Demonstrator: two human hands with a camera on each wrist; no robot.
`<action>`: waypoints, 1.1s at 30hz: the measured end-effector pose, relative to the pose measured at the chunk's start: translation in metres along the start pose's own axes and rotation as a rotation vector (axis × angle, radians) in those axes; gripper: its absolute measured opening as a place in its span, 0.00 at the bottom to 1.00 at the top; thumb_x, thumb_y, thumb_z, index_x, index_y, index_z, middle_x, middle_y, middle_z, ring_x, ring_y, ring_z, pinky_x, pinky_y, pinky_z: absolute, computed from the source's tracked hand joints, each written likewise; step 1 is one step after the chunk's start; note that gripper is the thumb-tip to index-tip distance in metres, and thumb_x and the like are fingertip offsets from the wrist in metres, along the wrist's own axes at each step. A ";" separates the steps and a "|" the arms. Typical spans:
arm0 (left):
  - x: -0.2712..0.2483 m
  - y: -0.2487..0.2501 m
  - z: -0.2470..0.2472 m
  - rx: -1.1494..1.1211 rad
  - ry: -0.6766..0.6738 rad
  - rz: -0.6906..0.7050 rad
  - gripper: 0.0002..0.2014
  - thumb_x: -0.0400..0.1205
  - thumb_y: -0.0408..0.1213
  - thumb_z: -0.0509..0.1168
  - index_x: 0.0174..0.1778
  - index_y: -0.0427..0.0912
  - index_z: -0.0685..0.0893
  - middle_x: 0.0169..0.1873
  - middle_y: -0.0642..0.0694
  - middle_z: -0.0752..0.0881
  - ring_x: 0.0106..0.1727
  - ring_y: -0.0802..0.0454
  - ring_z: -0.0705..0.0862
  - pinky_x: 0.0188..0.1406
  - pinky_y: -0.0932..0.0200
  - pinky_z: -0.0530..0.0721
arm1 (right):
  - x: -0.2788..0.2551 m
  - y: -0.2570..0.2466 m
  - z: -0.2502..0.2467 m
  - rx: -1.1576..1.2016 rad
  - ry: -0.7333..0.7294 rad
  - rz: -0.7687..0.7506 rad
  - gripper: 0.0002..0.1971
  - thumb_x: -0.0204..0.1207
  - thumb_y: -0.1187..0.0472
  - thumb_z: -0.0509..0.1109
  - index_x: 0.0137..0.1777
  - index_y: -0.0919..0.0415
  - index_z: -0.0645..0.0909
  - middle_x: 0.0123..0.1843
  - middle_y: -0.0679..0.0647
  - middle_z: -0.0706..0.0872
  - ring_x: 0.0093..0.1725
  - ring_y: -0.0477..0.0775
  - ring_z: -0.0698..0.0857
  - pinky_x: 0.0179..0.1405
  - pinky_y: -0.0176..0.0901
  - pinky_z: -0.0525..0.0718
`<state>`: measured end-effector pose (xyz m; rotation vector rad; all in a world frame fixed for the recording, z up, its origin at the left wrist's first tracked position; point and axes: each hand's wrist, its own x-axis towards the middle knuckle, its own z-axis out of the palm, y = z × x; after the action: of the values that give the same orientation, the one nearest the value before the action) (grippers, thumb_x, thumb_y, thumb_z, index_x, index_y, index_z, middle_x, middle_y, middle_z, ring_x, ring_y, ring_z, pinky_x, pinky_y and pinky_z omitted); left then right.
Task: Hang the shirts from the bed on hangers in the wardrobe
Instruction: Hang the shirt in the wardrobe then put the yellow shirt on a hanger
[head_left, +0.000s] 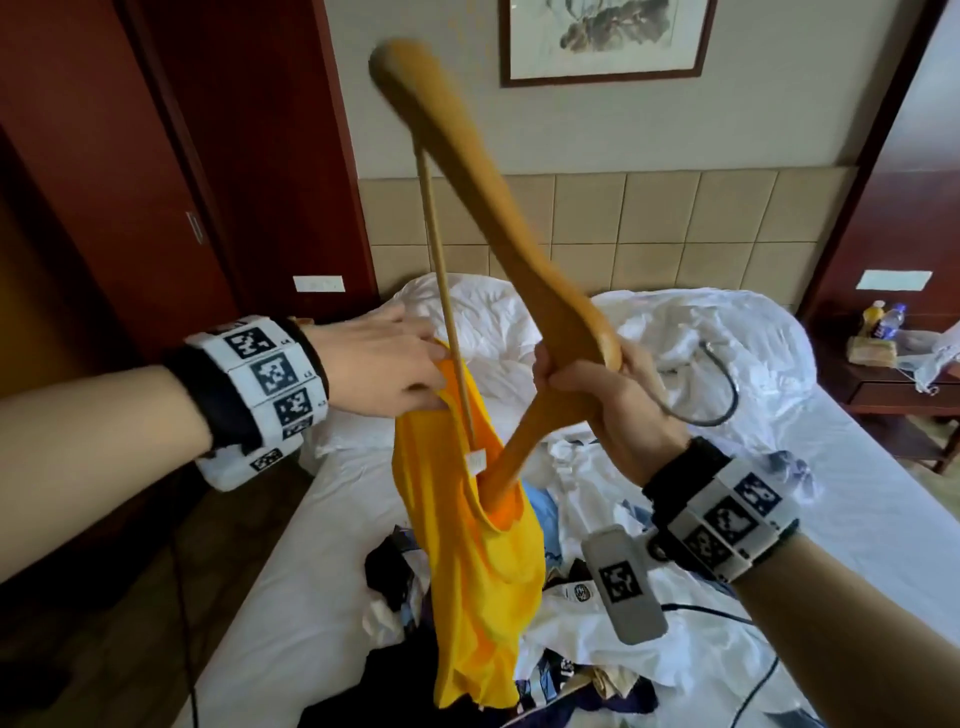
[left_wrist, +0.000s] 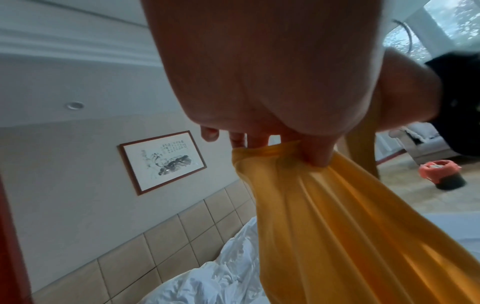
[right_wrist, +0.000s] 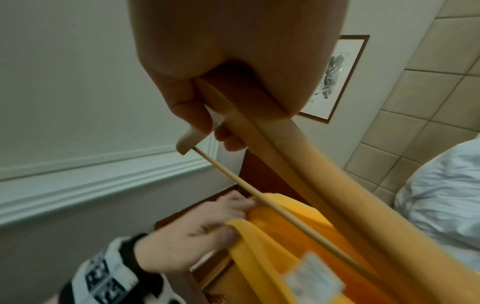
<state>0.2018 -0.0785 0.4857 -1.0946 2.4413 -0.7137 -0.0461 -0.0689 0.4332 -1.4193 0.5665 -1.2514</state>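
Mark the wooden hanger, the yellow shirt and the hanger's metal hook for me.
wooden hanger (head_left: 467, 171), head view, on its upper arm.
yellow shirt (head_left: 478, 582), head view, on the hanging body fabric.
metal hook (head_left: 730, 395), head view, on the curved wire over the bedding.

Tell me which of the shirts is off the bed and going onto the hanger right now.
The yellow shirt. The left hand holds its neckline up while one arm of the wooden hanger pokes into it; the other shirts, white, dark and light blue, lie heaped on the bed.

The right hand (right_wrist: 207, 86) grips the hanger (right_wrist: 324, 179), whose arm runs away from it into the yellow shirt (right_wrist: 272, 246). Below, the left hand (right_wrist: 197, 232) pinches the shirt's edge beside the hanger's thin rod (right_wrist: 259, 195).
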 end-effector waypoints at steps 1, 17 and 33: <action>-0.003 -0.004 -0.002 -0.014 0.011 -0.021 0.26 0.87 0.62 0.41 0.49 0.58 0.83 0.51 0.62 0.78 0.59 0.59 0.68 0.48 0.57 0.53 | -0.003 0.007 -0.003 -0.036 -0.014 0.045 0.08 0.62 0.71 0.68 0.40 0.64 0.84 0.38 0.60 0.84 0.41 0.60 0.83 0.44 0.51 0.79; -0.034 -0.043 0.072 -0.302 -0.093 -0.220 0.39 0.69 0.84 0.31 0.40 0.66 0.82 0.42 0.68 0.75 0.56 0.57 0.73 0.60 0.48 0.64 | -0.030 0.017 -0.055 -0.408 -0.197 0.296 0.32 0.58 0.67 0.71 0.61 0.37 0.88 0.47 0.74 0.88 0.39 0.62 0.84 0.42 0.54 0.83; -0.009 -0.041 0.050 -0.228 -0.014 -0.213 0.18 0.81 0.65 0.60 0.29 0.62 0.73 0.41 0.62 0.77 0.52 0.61 0.77 0.58 0.48 0.66 | -0.028 -0.013 -0.055 -0.950 -0.398 0.206 0.36 0.70 0.71 0.70 0.70 0.32 0.79 0.35 0.47 0.89 0.30 0.50 0.83 0.29 0.45 0.78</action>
<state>0.2568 -0.1098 0.4709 -1.4583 2.4638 -0.4938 -0.1091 -0.0631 0.4254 -2.2422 1.0644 -0.4800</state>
